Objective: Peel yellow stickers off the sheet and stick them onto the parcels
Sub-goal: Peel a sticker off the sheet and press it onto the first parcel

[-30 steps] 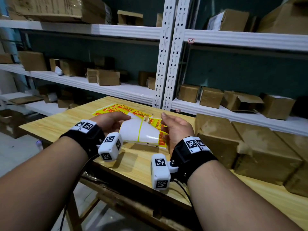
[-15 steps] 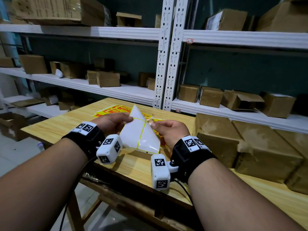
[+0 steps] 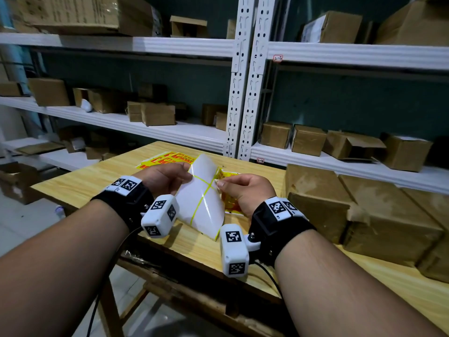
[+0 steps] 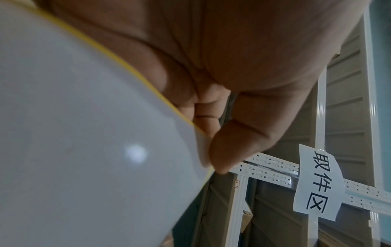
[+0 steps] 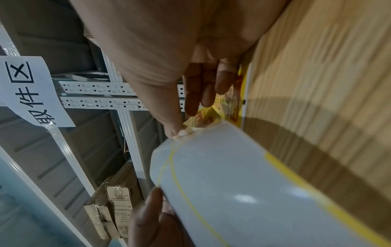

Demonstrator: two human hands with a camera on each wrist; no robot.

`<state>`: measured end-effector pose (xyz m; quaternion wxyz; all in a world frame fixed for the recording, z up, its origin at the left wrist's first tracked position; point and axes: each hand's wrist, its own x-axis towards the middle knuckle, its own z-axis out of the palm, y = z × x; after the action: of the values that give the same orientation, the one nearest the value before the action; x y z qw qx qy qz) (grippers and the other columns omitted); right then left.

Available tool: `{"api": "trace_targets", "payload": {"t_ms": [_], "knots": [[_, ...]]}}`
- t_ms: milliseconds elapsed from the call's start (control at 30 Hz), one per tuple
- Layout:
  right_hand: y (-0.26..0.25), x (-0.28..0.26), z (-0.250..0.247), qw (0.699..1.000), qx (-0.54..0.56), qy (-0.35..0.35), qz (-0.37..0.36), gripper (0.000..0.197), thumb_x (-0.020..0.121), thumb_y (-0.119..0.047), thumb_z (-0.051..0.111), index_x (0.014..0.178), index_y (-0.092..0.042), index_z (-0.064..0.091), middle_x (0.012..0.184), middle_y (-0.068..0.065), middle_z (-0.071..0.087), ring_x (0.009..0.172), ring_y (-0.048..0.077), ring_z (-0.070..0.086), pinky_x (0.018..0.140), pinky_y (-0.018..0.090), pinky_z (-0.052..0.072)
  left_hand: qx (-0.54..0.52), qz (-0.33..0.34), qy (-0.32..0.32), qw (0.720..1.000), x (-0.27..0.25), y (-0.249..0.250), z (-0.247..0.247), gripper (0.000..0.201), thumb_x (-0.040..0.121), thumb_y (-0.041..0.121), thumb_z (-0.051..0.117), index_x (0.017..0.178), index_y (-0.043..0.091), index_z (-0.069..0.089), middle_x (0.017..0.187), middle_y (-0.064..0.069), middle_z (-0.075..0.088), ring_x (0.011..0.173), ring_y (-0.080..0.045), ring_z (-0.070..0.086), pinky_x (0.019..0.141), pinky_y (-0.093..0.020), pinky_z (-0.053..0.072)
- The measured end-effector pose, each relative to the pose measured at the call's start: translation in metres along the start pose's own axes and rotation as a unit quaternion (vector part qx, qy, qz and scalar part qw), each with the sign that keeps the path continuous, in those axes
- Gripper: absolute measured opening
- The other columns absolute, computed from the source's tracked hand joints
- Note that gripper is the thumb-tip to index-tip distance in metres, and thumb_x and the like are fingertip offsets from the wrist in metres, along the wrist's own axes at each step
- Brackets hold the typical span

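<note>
I hold a sticker sheet (image 3: pixel 201 203) above the wooden table, its glossy white back with thin yellow lines facing me and bowed outward. My left hand (image 3: pixel 167 177) grips its left edge between thumb and fingers; the sheet (image 4: pixel 84 150) fills the left wrist view beside that thumb. My right hand (image 3: pixel 243 190) pinches a yellow sticker's corner (image 5: pixel 198 119) at the sheet's right edge (image 5: pixel 232 183), the sticker partly lifted off. Another yellow and red sticker sheet (image 3: pixel 167 160) lies flat on the table behind my hands. Brown parcels (image 3: pixel 323 203) stand on the table to the right.
White metal shelving (image 3: pixel 170 132) with several small cardboard boxes runs behind the table (image 3: pixel 80 183). A paper sign (image 4: pixel 317 183) with black characters is taped to the shelf frame. An open box (image 3: pixel 14 181) sits on the floor at the left.
The sheet has turned and bowed in my hands, its upper corner swinging right. My right hand's fingers have closed onto the sticker's corner at the sheet's edge.
</note>
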<state>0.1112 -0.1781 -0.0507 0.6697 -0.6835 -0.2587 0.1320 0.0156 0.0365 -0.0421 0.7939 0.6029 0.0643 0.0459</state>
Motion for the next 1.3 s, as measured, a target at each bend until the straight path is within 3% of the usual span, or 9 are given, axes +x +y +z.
{"api": "trace_targets", "payload": {"t_ms": [233,300,367,533,700,833,1000,1166,1300], "knots": [[-0.004,-0.004,0.002,1.000,-0.027,-0.002,-0.015,0.009,0.079,-0.019,0.088,0.079,-0.016,0.080,0.069,-0.009,0.074,0.054,-0.001,0.061,0.056,0.014,0.046,-0.046,-0.013,0.011,0.999,-0.009,0.001,0.006,0.056,0.043,0.035,0.099,0.092,0.012,0.082,0.094,-0.008,0.078,0.093,-0.026,0.074,0.092,-0.035,0.056],[-0.005,-0.005,0.003,0.999,-0.032,-0.012,-0.016,0.009,0.079,-0.017,0.088,0.078,-0.015,0.079,0.069,-0.008,0.074,0.054,-0.002,0.061,0.054,0.012,0.045,-0.043,-0.039,0.009,0.998,-0.013,-0.002,0.007,0.073,0.062,0.033,0.092,0.125,0.003,0.072,0.121,-0.017,0.066,0.121,-0.036,0.061,0.115,-0.049,0.042],[-0.004,-0.004,0.004,0.999,-0.038,-0.005,-0.007,0.011,0.078,-0.018,0.089,0.074,-0.018,0.078,0.071,-0.007,0.075,0.060,0.004,0.064,0.060,0.018,0.049,-0.030,-0.034,0.008,0.999,-0.012,-0.004,0.007,0.082,0.072,0.022,0.086,0.141,-0.007,0.051,0.127,-0.026,0.057,0.122,-0.042,0.054,0.122,-0.059,0.025],[-0.005,-0.001,0.002,0.998,-0.045,0.054,0.000,0.014,0.082,-0.023,0.083,0.071,-0.019,0.077,0.068,-0.005,0.074,0.062,0.016,0.064,0.065,0.033,0.055,0.032,0.019,0.034,0.999,-0.008,-0.002,0.010,0.079,0.042,0.020,0.099,0.114,-0.001,0.074,0.109,-0.021,0.073,0.092,-0.032,0.073,0.099,-0.045,0.053],[-0.010,0.001,-0.001,0.993,-0.013,0.109,0.037,0.012,0.084,-0.027,0.076,0.074,-0.021,0.075,0.071,0.000,0.075,0.070,0.032,0.069,0.073,0.044,0.064,0.055,0.023,0.063,0.996,-0.006,-0.001,0.008,0.050,0.062,0.009,0.084,0.110,0.002,0.074,0.097,-0.021,0.070,0.071,-0.026,0.070,0.072,-0.031,0.056],[-0.015,0.000,-0.006,0.989,0.030,0.134,0.051,0.012,0.092,-0.025,0.068,0.094,-0.013,0.071,0.084,0.008,0.073,0.063,0.026,0.062,0.049,0.025,0.049,0.035,0.012,0.074,0.997,-0.005,-0.002,0.006,0.056,0.049,0.012,0.095,0.102,0.006,0.078,0.101,-0.023,0.068,0.080,-0.029,0.067,0.087,-0.039,0.052],[-0.015,0.002,0.003,0.976,0.106,0.182,0.048,0.021,0.073,-0.032,0.064,0.088,-0.017,0.069,0.095,0.019,0.078,0.079,0.039,0.075,0.062,0.043,0.057,0.018,0.005,0.111,0.994,-0.004,-0.003,0.007,0.089,0.051,0.006,0.092,0.131,-0.009,0.057,0.134,-0.035,0.056,0.119,-0.047,0.050,0.117,-0.062,0.030],[-0.024,0.000,0.000,0.972,0.149,0.179,0.031,0.010,0.091,-0.021,0.060,0.091,-0.016,0.069,0.087,0.013,0.076,0.058,0.027,0.070,0.063,0.041,0.058,0.039,-0.011,0.169,0.985,-0.004,0.000,0.006,0.044,0.081,-0.003,0.068,0.126,-0.005,0.065,0.128,-0.028,0.066,0.110,-0.040,0.062,0.086,-0.044,0.058],[-0.026,-0.005,-0.002,0.971,0.165,0.174,-0.006,0.010,0.091,-0.018,0.059,0.088,-0.014,0.068,0.078,0.008,0.074,0.055,0.022,0.069,0.061,0.039,0.054,0.035,-0.017,0.202,0.979,-0.003,-0.001,0.003,0.045,0.084,-0.001,0.068,0.128,-0.007,0.062,0.125,-0.030,0.065,0.110,-0.039,0.058,0.097,-0.050,0.050]]}}
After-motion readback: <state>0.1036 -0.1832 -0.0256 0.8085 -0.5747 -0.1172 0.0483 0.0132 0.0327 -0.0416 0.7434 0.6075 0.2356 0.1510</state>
